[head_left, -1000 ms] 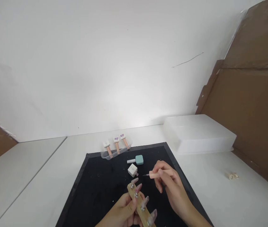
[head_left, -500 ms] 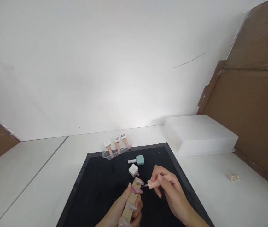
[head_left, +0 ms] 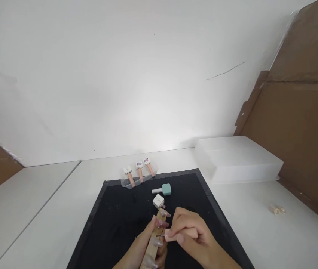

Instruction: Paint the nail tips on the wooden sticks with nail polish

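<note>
My left hand is closed around a wooden strip that bears several false nails. One nail near the strip's far end is pink; the others look pale and translucent. Between the fingers of my right hand is a peach polish brush cap, its thin brush pointing left over the strip, between the pink nail and the pale nail nearer me. A white square bottle lies just beyond the strip, its dark neck uncapped.
Behind the white bottle lies a teal bottle with a white cap on the black mat. A clear tray at the mat's back edge holds three white bottles with peach caps. A translucent box and small beige rings are at right.
My right hand has moved left and toward me with the brush cap, from beside the pink nail to over the strip. My left hand has hardly moved.
</note>
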Tool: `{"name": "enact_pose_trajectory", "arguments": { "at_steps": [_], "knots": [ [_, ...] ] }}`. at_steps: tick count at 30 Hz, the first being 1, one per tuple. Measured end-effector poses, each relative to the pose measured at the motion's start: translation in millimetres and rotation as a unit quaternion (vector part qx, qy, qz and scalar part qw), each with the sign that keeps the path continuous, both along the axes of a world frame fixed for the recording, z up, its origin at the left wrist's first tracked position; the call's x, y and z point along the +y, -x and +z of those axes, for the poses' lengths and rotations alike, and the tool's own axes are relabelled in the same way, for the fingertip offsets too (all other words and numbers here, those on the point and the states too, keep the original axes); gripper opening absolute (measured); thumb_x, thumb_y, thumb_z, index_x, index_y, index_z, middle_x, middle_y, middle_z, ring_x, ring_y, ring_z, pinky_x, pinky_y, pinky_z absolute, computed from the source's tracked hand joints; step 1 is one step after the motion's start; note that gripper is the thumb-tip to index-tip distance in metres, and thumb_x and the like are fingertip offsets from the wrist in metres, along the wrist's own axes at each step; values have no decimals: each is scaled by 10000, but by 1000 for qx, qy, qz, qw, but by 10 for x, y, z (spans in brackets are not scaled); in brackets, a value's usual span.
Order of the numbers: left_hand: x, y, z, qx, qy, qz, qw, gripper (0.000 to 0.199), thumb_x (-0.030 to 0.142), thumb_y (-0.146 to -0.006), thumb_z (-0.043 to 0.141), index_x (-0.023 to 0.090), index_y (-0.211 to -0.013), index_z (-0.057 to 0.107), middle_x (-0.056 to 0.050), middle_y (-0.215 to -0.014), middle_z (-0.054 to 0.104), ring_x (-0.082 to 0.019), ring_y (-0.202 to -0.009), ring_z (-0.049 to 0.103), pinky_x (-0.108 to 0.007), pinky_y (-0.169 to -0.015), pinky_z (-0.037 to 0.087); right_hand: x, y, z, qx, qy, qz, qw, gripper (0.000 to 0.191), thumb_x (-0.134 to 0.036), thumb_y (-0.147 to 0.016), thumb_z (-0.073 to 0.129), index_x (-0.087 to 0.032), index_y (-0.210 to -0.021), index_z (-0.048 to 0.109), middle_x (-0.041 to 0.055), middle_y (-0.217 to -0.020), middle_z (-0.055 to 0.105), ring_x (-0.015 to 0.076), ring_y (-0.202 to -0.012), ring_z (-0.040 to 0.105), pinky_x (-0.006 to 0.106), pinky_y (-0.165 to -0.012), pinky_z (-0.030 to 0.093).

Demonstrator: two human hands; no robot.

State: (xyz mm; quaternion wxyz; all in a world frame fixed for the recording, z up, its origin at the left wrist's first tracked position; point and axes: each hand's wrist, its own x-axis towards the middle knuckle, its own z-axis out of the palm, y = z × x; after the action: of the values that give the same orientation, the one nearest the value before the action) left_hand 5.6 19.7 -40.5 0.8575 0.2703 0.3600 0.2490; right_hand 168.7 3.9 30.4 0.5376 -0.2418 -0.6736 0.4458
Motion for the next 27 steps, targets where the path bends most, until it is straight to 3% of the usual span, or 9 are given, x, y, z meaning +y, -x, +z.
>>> {"name": "enact_pose_trajectory", "arguments": {
  "at_steps": [7, 13, 18, 27],
  "knots": [
    [-48, -22, 114, 49, -2, 38, 998, 620, 811, -569, 475, 192, -602, 467, 92, -349, 328, -49, -287, 266, -203, -332, 272, -16, -2, -7, -21, 2, 22, 1000, 171, -152, -815, 569, -218, -872, 716, 33, -739, 561, 169, -680, 558, 305, -660, 435],
    [-57, 14, 26, 37, -2, 56, 998, 561, 749, -650, 481, 189, -635, 518, 86, -363, 316, -60, -307, 260, -211, -349, 252, -27, 8, 19, -39, 28, 28, 998, 194, -121, -804, 565, -215, -845, 729, 39, -765, 568, 177, -729, 578, 313, -699, 450],
    [-63, 56, -28, 27, 2, 59, 998, 524, 716, -667, 506, 195, -615, 515, 94, -370, 252, -59, -313, 224, -220, -357, 237, -26, 17, 70, -48, 24, 26, 998, 169, -156, -806, 571, -203, -807, 733, 35, -728, 552, 168, -683, 564, 296, -660, 452],
    [-55, 37, 55, 1, -2, 44, 999, 525, 722, -672, 495, 198, -634, 490, 104, -384, 252, -50, -305, 207, -209, -350, 241, -16, 12, 71, -58, 23, 22, 998, 219, -268, -849, 544, -188, -746, 720, 27, -690, 519, 159, -636, 529, 297, -642, 442]
  ]
}}
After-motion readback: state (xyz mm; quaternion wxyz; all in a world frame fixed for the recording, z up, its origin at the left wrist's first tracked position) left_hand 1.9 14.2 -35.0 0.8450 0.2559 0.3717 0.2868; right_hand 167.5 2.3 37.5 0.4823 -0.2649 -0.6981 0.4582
